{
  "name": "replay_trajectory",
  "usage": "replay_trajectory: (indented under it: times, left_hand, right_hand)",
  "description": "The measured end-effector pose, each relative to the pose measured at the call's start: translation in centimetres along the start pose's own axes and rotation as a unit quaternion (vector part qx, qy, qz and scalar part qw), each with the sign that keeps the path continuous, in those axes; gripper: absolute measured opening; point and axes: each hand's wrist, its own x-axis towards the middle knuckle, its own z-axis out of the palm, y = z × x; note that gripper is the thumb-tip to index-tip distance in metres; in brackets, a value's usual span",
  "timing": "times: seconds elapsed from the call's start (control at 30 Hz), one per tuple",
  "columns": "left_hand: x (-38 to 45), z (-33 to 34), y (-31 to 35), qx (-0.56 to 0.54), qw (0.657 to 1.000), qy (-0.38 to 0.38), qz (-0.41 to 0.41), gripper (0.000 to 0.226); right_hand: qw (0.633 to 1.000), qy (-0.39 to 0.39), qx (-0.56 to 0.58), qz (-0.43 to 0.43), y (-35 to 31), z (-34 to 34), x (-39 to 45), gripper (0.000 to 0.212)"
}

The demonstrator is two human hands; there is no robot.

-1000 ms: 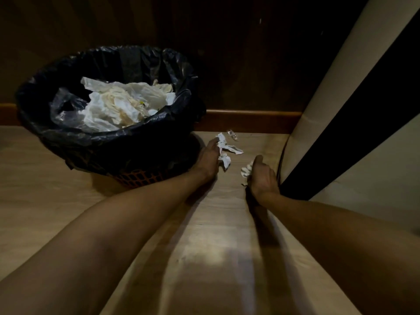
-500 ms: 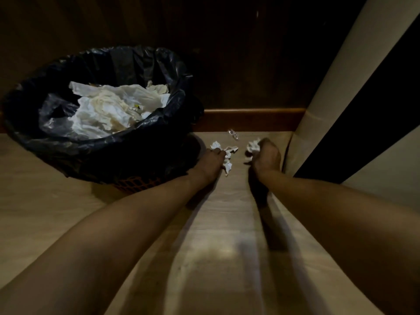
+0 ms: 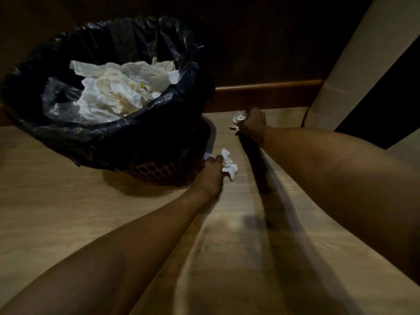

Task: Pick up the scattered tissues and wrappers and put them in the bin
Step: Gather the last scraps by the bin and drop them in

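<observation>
A mesh bin [image 3: 156, 171] lined with a black bag [image 3: 118, 137] stands on the floor at the left, filled with crumpled white tissues [image 3: 118, 89]. Low beside the bin's base, my left hand [image 3: 211, 171] grips white tissue scraps [image 3: 228, 163] that stick out past its fingers. Farther back by the skirting, my right hand [image 3: 253, 122] is closed on a tissue and reaches onto a small clear wrapper [image 3: 239, 115]. A tiny white scrap [image 3: 233, 127] lies on the floor just left of that hand.
The floor [image 3: 68, 212] is pale wood laminate. A dark wood wall with a brown skirting board [image 3: 268, 86] runs along the back. A cream and black angled panel [image 3: 354, 64] closes off the right side.
My left hand has pulled back toward me with the tissue scraps gathered in it. My right hand has moved forward to the clear wrapper by the skirting. The view has tilted slightly.
</observation>
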Motion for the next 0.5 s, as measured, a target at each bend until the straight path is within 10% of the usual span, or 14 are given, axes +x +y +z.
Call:
replay_trajectory:
  times: [0.5]
  left_hand:
    - [-5.8, -3.9, 1.7, -0.033, 0.992, -0.109, -0.044, 0.034]
  right_hand:
    - [0.988, -0.053, -0.144, -0.032, -0.5, -8.0, -5.6, 0.026]
